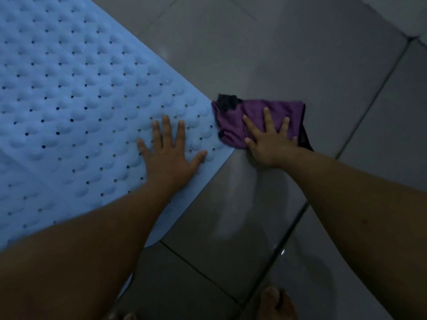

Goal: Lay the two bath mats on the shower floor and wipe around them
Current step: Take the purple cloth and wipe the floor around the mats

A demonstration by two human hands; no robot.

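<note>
Our left hand (169,155) presses flat, fingers spread, on the blue mat (69,100); at three o'clock our right hand (269,142), fingers released, flattens the purple cloth (233,121) on the floor (300,65). The cloth could snag the mat's edge and lift it.

Just one view here, a wide-angle cam on the person's head, pointed steeply down at the tiled floor (288,65) from pretty close. Both forearms reach in from the near edge, toes (275,303) peek in at the bottom, and straight lines bow toward the edges.
</note>
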